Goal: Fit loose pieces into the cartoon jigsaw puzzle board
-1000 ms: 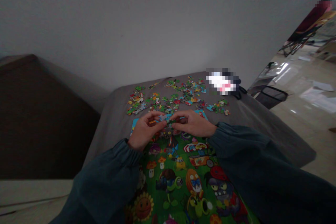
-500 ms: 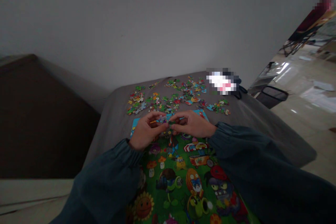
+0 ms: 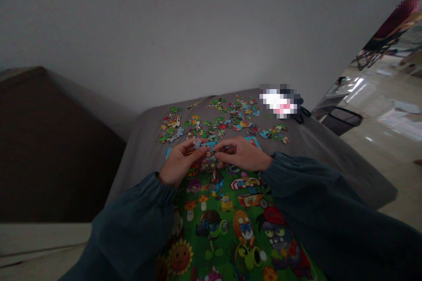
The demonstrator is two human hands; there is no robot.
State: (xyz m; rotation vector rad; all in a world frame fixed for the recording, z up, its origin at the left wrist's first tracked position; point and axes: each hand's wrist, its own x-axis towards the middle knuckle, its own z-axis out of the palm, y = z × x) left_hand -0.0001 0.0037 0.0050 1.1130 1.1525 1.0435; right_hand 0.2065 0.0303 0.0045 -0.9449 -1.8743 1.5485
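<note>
Above the top part of a green cartoon picture sheet [image 3: 211, 204], both hands are close together. My left hand [image 3: 180, 161] pinches a pale jigsaw piece [image 3: 198, 143] between thumb and fingers. Just to its right, my right hand [image 3: 242, 154] has thumb and index finger closed on a small dark green jigsaw piece [image 3: 212, 153]. A narrow gap separates the two pieces. The sheet shows plant and zombie characters, and its blue upper edge is partly covered by my hands.
Loose jigsaw pieces [image 3: 235, 116] lie scattered across the grey cloth-covered table [image 3: 141, 158] beyond the sheet. At the back right is a blurred-out object [image 3: 280, 103] with a dark strap. A pale wall [image 3: 198, 30] rises behind; a dark brown panel [image 3: 49, 153] stands left.
My left hand has shifted slightly left, drawing its pale piece away from the right hand's piece. My right hand has hardly moved.
</note>
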